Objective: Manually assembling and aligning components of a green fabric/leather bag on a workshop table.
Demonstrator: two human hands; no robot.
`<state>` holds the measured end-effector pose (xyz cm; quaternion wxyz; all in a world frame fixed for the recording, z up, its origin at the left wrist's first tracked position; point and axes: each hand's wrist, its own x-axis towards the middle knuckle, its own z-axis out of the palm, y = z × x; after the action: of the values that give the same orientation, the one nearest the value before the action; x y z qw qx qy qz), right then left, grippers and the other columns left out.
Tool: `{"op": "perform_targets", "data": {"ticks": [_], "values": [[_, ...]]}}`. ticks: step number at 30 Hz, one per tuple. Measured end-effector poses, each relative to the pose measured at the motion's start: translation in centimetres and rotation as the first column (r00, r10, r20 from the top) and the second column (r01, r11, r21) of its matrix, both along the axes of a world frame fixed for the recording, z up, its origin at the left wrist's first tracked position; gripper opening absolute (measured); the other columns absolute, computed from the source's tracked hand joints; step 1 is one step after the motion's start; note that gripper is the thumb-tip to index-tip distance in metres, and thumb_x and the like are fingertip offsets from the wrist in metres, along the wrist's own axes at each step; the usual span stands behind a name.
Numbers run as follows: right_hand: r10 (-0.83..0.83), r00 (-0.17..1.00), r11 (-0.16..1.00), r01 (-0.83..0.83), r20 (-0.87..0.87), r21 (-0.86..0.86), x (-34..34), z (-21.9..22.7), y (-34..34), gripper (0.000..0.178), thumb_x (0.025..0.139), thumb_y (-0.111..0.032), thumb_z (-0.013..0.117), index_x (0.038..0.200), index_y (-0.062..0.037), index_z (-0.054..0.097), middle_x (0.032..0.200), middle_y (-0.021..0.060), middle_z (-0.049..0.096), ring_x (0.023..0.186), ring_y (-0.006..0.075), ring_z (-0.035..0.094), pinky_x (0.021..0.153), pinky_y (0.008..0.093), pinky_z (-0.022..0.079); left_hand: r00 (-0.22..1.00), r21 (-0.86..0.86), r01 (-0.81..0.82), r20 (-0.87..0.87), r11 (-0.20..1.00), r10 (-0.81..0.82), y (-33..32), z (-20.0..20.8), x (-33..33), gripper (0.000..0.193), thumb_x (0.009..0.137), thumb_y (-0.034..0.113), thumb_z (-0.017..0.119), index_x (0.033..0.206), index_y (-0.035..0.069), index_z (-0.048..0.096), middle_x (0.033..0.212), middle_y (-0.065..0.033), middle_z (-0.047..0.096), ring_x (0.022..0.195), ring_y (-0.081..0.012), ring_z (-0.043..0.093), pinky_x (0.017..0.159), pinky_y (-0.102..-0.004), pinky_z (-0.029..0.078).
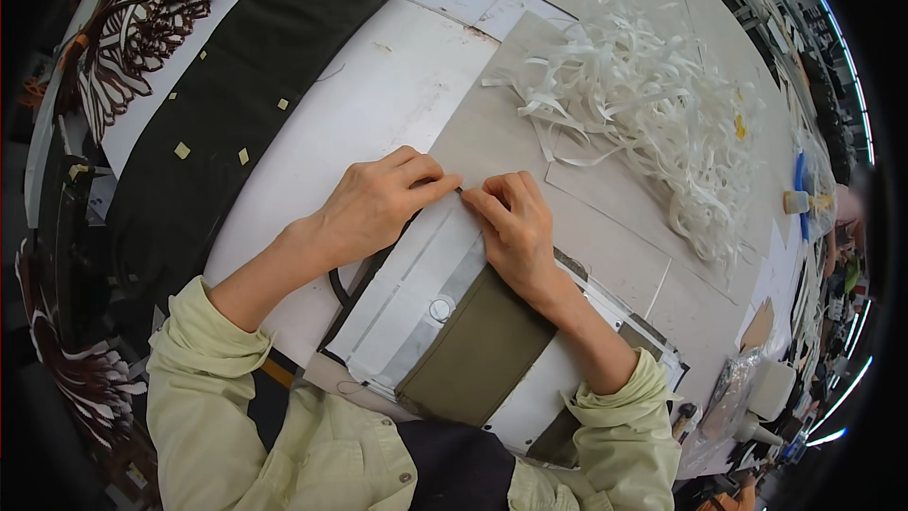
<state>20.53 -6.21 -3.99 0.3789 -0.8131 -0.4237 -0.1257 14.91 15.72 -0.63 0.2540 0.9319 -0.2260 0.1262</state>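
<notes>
An unfinished bag panel [482,345] lies in front of me, its inner side up. It has an olive pocket piece, white backing strips, a dark edge and a round metal snap [440,309]. At the panel's far corner, my left hand [383,201] pinches the dark edge between thumb and fingers. Close beside it, my right hand [515,227] is closed on the same edge, with its wrist over the panel. A dark handle loop [339,286] sticks out at the panel's left side. The fingertips hide the exact bit of edge between them.
A long black bag piece [248,85] with small pale squares lies to the left. Tangled white ribbon [643,104] is heaped at the far right on grey board [605,218]. Brown-and-white striped strips [147,24] hang at the far left. Clear plastic [724,412] and bottles sit at the right.
</notes>
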Motion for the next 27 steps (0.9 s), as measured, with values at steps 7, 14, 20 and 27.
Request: {"op": "perform_targets", "data": {"ticks": [7,14,20,27], "values": [[0.017,1.0,1.0,-0.016,0.014,-0.017,-0.06,0.11,-0.12,0.033,0.069,0.009,0.071,0.098,-0.0045,0.071,0.093,0.0079,0.059,0.082,0.0263,0.055,0.069,0.0385,0.048,0.998,0.059,0.046,0.034,0.997,-0.048,0.14,-0.35,-0.32,0.037,0.078,-0.008,0.064,0.113,0.002,0.071,0.105,-0.0052,0.067,0.099,-0.0228,0.066,0.072,-0.0341,0.061],[0.011,1.0,0.999,-0.011,0.013,-0.039,-0.1,0.13,-0.19,0.032,0.069,0.008,0.071,0.098,-0.0053,0.07,0.094,0.0076,0.058,0.083,0.0264,0.055,0.07,0.0385,0.048,0.998,0.019,0.036,0.059,0.999,-0.037,0.21,-0.61,-0.63,0.034,0.077,-0.009,0.064,0.109,0.0,0.07,0.108,-0.0055,0.068,0.102,-0.0228,0.067,0.074,-0.0342,0.061],[0.005,1.0,0.999,-0.005,0.017,-0.041,-0.18,0.12,-0.14,0.031,0.069,0.008,0.071,0.098,-0.005,0.069,0.094,0.008,0.058,0.084,0.0268,0.056,0.071,0.0387,0.048,1.0,0.053,-0.003,-0.012,0.999,0.003,-0.43,-0.1,-0.7,0.041,0.076,-0.008,0.064,0.116,-0.001,0.071,0.116,-0.0086,0.069,0.106,-0.0259,0.067,0.078,-0.0357,0.061],[0.0,1.0,0.999,0.001,0.022,-0.032,-0.2,0.1,-0.06,0.031,0.068,0.007,0.07,0.096,-0.0043,0.069,0.093,0.0084,0.058,0.083,0.0272,0.055,0.071,0.0392,0.048,0.996,0.112,0.06,0.059,0.992,-0.067,-0.31,-0.15,-0.96,0.037,0.077,-0.008,0.062,0.114,-0.004,0.069,0.115,-0.009,0.065,0.106,-0.0247,0.064,0.078,-0.0343,0.061]]}}
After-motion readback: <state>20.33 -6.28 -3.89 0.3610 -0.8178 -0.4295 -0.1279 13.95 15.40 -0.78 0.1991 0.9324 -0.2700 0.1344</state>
